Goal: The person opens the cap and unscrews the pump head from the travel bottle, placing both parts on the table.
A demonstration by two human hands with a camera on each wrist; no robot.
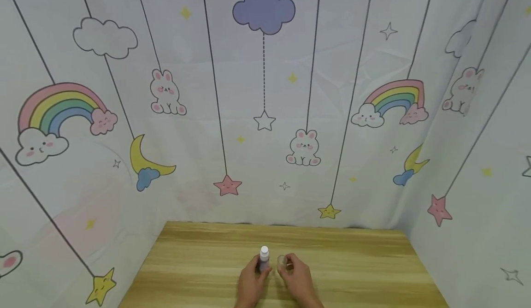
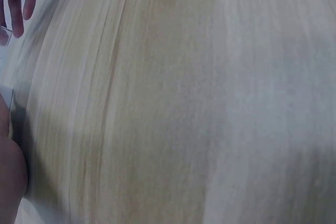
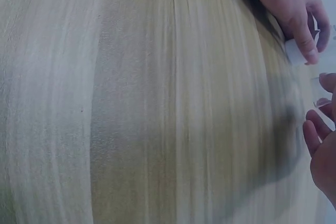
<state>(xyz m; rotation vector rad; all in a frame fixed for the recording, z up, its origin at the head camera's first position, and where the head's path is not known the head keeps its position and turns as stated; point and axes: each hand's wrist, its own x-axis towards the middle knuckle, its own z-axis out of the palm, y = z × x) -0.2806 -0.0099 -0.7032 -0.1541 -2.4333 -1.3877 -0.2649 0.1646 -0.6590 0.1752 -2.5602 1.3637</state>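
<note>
A small white bottle (image 1: 264,254) with a narrow pump or nozzle top stands upright in my left hand (image 1: 252,282), whose thumb and fingers grip its lower part. Just to its right, my right hand (image 1: 297,278) pinches a clear cap (image 1: 281,261) between thumb and fingers. A small gap separates the cap from the bottle. In the right wrist view the left hand (image 3: 294,11) curls around the bottle's white body (image 3: 295,52), and the right hand (image 3: 324,156) appears at the edge. The left wrist view catches only parts of both hands at its left edge.
The wood-grain table (image 1: 352,271) spreads around both hands. Behind it and at both sides hangs a white curtain (image 1: 257,160) printed with rainbows, stars, clouds and rabbits, meeting the table's back edge.
</note>
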